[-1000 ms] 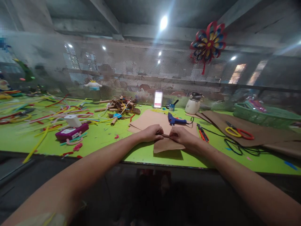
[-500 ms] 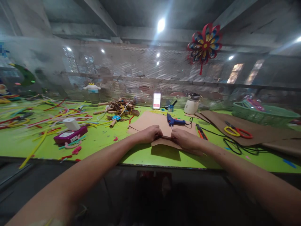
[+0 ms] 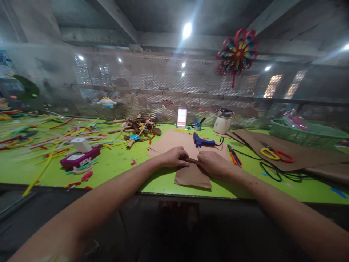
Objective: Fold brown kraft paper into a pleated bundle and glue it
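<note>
Your left hand (image 3: 176,157) and right hand (image 3: 212,162) pinch opposite ends of the brown paper's (image 3: 193,178) dark, rolled-looking edge, near-centre on the bench (image 3: 162,183), nearer than the glue gun (image 3: 204,141)! It looks light, flexible, easily creased; gentle, even end grips should suit.

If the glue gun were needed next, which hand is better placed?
Probably the right: the right hand is just this side of the glue gun, whose handle points rightward; the left hand is farther off. Both hold the brown paper.
</note>
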`<state>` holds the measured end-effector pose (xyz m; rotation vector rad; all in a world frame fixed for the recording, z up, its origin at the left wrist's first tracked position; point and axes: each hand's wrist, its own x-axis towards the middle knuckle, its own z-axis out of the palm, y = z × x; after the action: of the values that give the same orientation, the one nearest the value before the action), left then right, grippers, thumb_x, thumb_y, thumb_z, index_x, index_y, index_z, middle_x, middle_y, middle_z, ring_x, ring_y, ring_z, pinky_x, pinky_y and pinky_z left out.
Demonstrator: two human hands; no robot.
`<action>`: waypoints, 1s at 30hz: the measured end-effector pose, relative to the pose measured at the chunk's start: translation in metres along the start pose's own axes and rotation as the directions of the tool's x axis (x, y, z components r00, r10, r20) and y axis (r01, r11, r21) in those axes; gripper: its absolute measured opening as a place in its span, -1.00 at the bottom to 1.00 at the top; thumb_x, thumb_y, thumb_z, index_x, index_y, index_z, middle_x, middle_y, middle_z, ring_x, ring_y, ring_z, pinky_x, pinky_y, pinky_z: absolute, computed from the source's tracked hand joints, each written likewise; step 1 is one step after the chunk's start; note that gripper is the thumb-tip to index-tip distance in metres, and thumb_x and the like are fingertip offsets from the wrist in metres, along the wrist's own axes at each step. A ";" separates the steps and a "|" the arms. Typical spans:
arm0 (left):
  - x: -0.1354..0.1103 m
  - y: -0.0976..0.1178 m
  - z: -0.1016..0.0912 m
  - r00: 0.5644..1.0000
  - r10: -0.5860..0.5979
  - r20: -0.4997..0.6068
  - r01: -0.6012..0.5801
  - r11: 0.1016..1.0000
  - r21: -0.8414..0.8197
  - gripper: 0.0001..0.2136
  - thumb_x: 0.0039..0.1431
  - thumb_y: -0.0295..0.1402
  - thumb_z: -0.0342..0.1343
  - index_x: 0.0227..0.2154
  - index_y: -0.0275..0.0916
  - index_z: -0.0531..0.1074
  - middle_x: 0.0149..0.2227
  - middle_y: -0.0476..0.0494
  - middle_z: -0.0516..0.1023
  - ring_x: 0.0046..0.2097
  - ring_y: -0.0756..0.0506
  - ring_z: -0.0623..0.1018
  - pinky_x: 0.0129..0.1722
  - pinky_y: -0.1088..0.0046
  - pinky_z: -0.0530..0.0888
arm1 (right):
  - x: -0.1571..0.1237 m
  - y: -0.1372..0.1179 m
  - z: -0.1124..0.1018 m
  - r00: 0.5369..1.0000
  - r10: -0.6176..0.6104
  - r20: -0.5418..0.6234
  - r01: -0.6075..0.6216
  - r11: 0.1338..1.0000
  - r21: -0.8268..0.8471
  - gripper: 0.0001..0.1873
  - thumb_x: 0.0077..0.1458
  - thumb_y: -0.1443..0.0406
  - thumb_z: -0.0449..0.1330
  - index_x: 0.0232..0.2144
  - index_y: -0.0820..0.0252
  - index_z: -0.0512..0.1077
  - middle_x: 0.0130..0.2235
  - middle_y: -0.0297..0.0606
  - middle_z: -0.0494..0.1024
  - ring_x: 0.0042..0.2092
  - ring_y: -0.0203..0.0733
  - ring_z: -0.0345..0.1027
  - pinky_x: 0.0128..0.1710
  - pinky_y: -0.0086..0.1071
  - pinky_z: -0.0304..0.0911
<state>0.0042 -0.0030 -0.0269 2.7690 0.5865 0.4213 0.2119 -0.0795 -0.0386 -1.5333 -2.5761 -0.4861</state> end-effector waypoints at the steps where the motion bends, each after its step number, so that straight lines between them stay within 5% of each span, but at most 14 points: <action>1: 0.000 0.001 0.001 1.000 -0.001 -0.014 0.001 1.000 0.002 -0.69 0.01 -0.17 0.14 -0.28 -0.31 0.47 -0.32 -0.13 0.39 -0.28 -0.05 0.38 -0.30 0.50 0.29 | 0.001 0.000 0.002 1.000 0.007 0.002 -0.007 1.000 -0.009 -0.80 0.13 0.32 0.02 -0.47 0.24 0.37 -0.42 -0.19 0.44 -0.37 -0.21 0.29 -0.43 -0.38 -0.06; 13: 0.002 -0.009 0.017 0.990 0.017 -0.142 -0.002 0.994 0.107 -0.90 0.11 -0.38 0.08 -0.42 -0.31 0.43 -0.39 -0.13 0.41 -0.27 -0.05 0.35 -0.26 0.46 0.27 | -0.005 0.001 0.018 0.986 -0.013 -0.164 0.013 1.000 -0.003 -0.81 0.15 0.31 0.03 -0.48 0.25 0.33 -0.40 -0.18 0.40 -0.33 -0.21 0.24 -0.39 -0.39 -0.01; 24: 0.001 -0.002 0.003 0.992 0.011 -0.126 -0.015 0.999 -0.028 -0.77 0.16 -0.28 0.02 -0.32 -0.32 0.50 -0.39 -0.13 0.47 -0.32 -0.01 0.40 -0.31 0.53 0.30 | -0.001 0.001 0.012 0.979 0.039 -0.202 0.047 0.914 0.403 -0.77 0.11 0.18 0.10 -0.31 0.24 0.42 -0.35 -0.21 0.42 -0.31 -0.22 0.25 -0.35 -0.41 0.10; 30: -0.001 -0.001 0.001 0.999 -0.014 -0.039 0.007 0.985 -0.170 -0.68 0.06 -0.18 0.11 -0.21 -0.30 0.52 -0.32 -0.14 0.50 -0.27 -0.04 0.44 -0.27 0.53 0.31 | 0.011 -0.001 0.013 0.986 0.064 -0.156 0.037 0.821 0.570 -0.74 0.11 0.20 0.09 -0.40 0.27 0.47 -0.43 -0.23 0.48 -0.41 -0.26 0.28 -0.40 -0.44 0.12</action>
<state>0.0030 -0.0027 -0.0283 2.5998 0.5478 0.5011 0.2067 -0.0661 -0.0485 -1.2272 -2.2734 0.1591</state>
